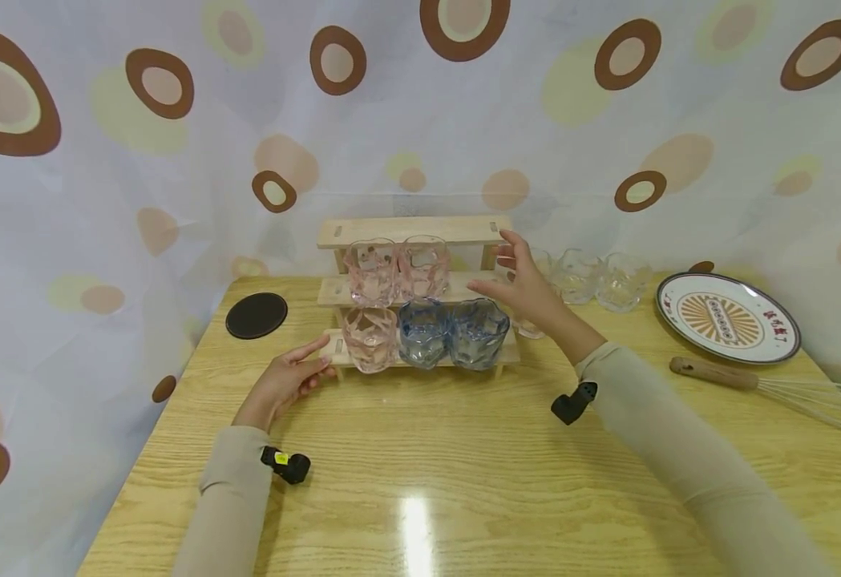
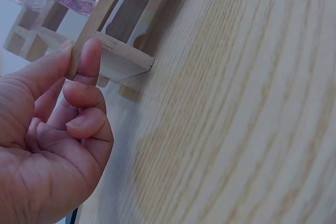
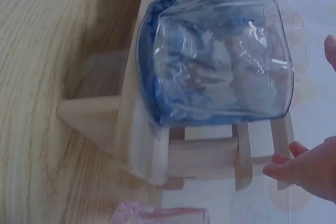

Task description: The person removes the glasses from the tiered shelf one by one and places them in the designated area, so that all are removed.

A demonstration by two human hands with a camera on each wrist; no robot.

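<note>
A three-tier wooden rack (image 1: 413, 230) stands against the patterned cloth. On its middle shelf are two pink glasses (image 1: 423, 272); the lowest shelf carries one pink glass (image 1: 369, 340) and two blue glasses (image 1: 478, 340). With thumb and forefinger, my left hand (image 1: 286, 383) pinches the left end of the lowest shelf, as the left wrist view shows; its other fingers are curled below. At the rack's right end my right hand (image 1: 528, 292) is held with thumb and fingers spread apart, near the upper shelves. Whether its fingertips touch the wood I cannot tell.
Clear glasses (image 1: 620, 282) stand right of the rack, and a pink glass (image 3: 163, 213) is partly behind my right hand. Further right lie a patterned plate (image 1: 729, 318) and a whisk (image 1: 716, 373). A black round coaster (image 1: 256, 315) lies at the left.
</note>
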